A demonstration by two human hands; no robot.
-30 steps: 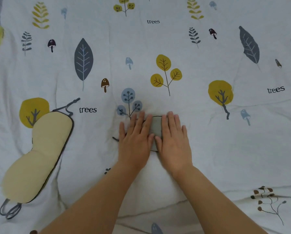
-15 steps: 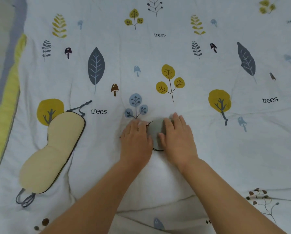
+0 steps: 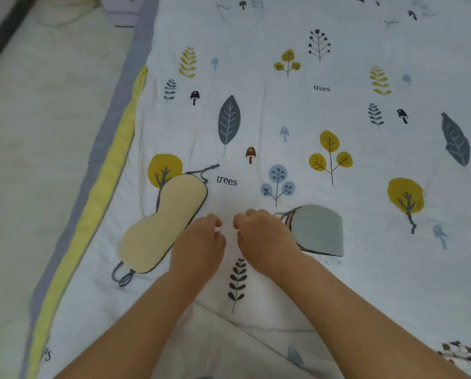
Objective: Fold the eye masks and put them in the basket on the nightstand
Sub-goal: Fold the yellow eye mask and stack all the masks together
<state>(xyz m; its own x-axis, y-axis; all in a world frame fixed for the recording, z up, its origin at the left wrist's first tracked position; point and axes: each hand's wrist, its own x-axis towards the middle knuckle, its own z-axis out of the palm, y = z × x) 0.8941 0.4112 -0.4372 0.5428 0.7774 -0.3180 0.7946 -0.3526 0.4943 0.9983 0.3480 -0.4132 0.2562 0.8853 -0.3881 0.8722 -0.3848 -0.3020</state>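
Observation:
A grey eye mask (image 3: 317, 231) lies folded in half on the printed quilt (image 3: 365, 269), its dark strap bunched at its left edge. A cream eye mask (image 3: 163, 222) lies unfolded and slanted to the left, with grey strap loops at both ends. My left hand (image 3: 198, 242) and my right hand (image 3: 264, 236) hover side by side between the two masks, fingers curled in, holding nothing. My left hand overlaps the cream mask's right edge, and my right hand is just left of the grey mask. No basket or nightstand is in view.
The quilt's left edge has a yellow and grey border (image 3: 100, 203). Beyond it lies pale floor (image 3: 37, 132), with a dark skirting line at the top left.
Both hands have come off the folded grey mask and moved left toward the cream mask, fingers curling in. The view has swung left, bringing the floor into sight.

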